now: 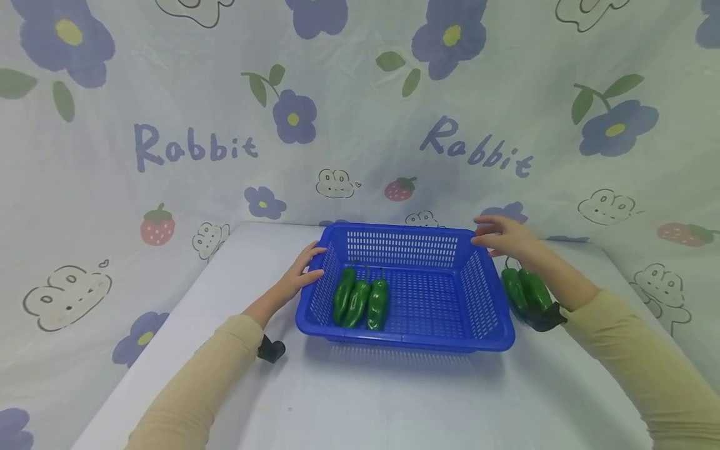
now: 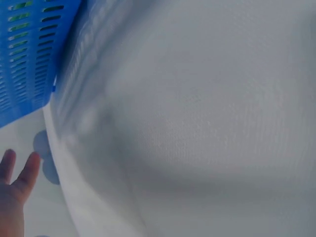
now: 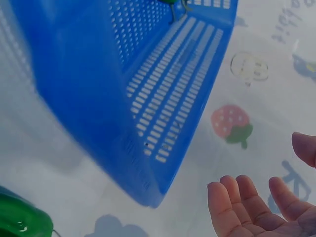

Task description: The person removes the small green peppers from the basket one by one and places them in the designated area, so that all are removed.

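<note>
Presumably light, semi-stiff plastic: I judged the blue basket (image 1: 405, 340) on the table (image 1: 365, 400) best held by its side rims. Left hand (image 1: 297, 273) and right hand (image 1: 508, 240) were spread beside it, contact unclear.

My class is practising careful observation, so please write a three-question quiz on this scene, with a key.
1. How many long, glossy green peppers lie inside the blue, rectangular, slotted plastic basket?
2. True or false: the person's bare right hand is gripping a pepper.
3. In the head view, where do the other green peppers lie? a) left of the basket; b) right of the basket; c) in front of the basket.

Key: 1. Three. 2. False; that hand holds nothing. 3. b.
</note>
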Demonstrator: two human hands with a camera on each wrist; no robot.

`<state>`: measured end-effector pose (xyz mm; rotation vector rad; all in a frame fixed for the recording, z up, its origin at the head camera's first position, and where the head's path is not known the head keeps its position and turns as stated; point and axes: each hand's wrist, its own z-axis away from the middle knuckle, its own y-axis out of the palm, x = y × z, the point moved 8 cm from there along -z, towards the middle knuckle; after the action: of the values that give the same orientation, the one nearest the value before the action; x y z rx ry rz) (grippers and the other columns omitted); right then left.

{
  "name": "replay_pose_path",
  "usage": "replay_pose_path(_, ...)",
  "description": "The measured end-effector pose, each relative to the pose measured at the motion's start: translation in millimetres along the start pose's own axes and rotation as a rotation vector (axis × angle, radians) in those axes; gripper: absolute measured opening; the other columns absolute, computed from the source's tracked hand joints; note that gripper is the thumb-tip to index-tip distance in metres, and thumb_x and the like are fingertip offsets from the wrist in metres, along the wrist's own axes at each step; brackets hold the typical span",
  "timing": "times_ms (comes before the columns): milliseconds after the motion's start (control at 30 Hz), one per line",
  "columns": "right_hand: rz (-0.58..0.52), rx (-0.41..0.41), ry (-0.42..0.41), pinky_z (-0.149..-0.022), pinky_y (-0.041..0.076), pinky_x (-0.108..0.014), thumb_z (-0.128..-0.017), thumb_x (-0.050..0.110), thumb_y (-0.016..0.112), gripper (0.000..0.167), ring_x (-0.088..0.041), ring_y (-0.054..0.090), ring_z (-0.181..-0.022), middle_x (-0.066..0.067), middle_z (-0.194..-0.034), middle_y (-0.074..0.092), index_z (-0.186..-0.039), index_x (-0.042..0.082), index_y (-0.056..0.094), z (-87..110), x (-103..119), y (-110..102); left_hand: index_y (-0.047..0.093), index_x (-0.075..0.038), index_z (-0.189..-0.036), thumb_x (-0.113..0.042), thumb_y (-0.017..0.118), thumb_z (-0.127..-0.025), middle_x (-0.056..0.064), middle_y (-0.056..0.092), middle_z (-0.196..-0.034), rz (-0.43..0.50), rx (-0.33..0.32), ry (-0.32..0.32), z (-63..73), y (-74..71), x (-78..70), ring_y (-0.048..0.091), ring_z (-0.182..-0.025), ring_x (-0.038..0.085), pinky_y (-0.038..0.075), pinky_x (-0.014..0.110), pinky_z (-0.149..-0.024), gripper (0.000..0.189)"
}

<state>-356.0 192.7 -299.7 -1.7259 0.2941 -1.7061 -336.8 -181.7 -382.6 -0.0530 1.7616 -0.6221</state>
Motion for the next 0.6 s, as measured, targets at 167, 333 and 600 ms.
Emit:
replay_pose_path(167, 0.021, 0.015, -0.003, -0.092, 0.044, -0.049, -0.09, 0.022, 0.056, 0.061, -0.041, 0.047, -0.116, -0.028, -0.133, 0.04, -0.141, 0.002, 0.027, -1.2, 7, 8, 0.029, 0.009, -0.136, -0.002, 0.048, -0.086, 0.028, 0.005, -0.149, -0.112, -0.029, 0.09, 3.3, -1.2, -28.5, 0.018, -0.131, 0.05, 0.032, 0.062, -0.096, 0.055)
replay_pose_path(333, 0.02, 0.032, -0.012, -0.092, 0.044, -0.049, -0.09, 0.021, 0.056, 0.06, -0.04, 0.047, -0.116, -0.028, -0.132, 0.041, -0.14, 0.002, 0.029, -3.7, 8, 15, 0.038, 0.005, -0.133, -0.003, 0.053, -0.086, 0.023, 0.019, -0.148, -0.161, 0.004, 0.085, -0.1, -0.2, -26.0, 0.017, -0.134, 0.045, 0.029, 0.064, -0.097, 0.05)
replay_pose_path(600, 0.006, 0.057, -0.015, -0.092, 0.043, -0.05, -0.089, 0.019, 0.057, 0.058, -0.04, 0.048, -0.115, -0.026, -0.132, 0.043, -0.139, 0.004, 0.031, -4.9, 14, 27, 0.052, -0.008, -0.127, -0.019, 0.055, -0.087, 0.011, 0.022, -0.15, -0.176, 0.079, 0.042, -8.9, -5.8, 3.8, 0.017, -0.137, 0.037, 0.027, 0.061, -0.1, 0.041)
